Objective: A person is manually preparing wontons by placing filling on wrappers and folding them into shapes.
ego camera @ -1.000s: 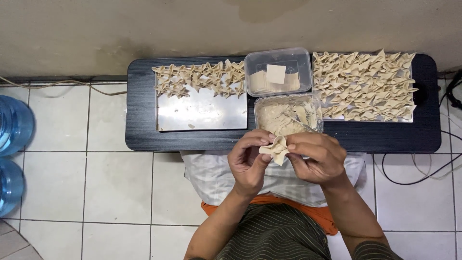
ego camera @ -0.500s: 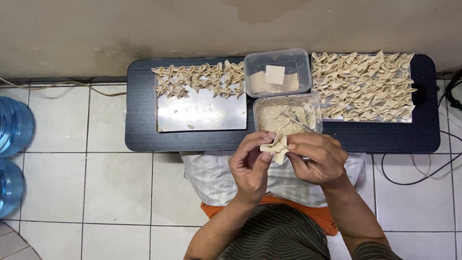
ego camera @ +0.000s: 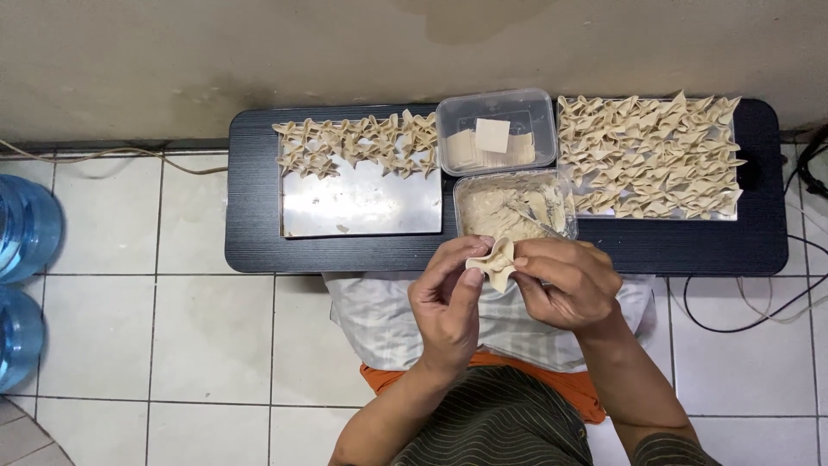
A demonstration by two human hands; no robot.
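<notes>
A small pale folded dough dumpling (ego camera: 493,264) sits pinched between both hands, held in the air just in front of the near edge of the low black table (ego camera: 259,224) and above a light cloth (ego camera: 362,319) spread over the person's lap. The left hand (ego camera: 446,298) grasps the dumpling's left side, thumb and fingertips closed on the dough; the right hand (ego camera: 565,280) grips its right side, fingers curled in around the folds. Just beyond the hands, on the table, stands a clear plastic tub of pale filling (ego camera: 511,210) with a utensil lying in it, and behind that a second clear plastic tub holding a stack of square dough wrappers (ego camera: 493,138). To the left lies a shiny rectangular metal tray (ego camera: 362,207) with a row of finished folded dumplings (ego camera: 358,142) along its far edge. To the right, another tray is covered with closely packed folded dumplings (ego camera: 647,155). On the tiled floor at far left stand two blue water bottles (ego camera: 21,233).
</notes>
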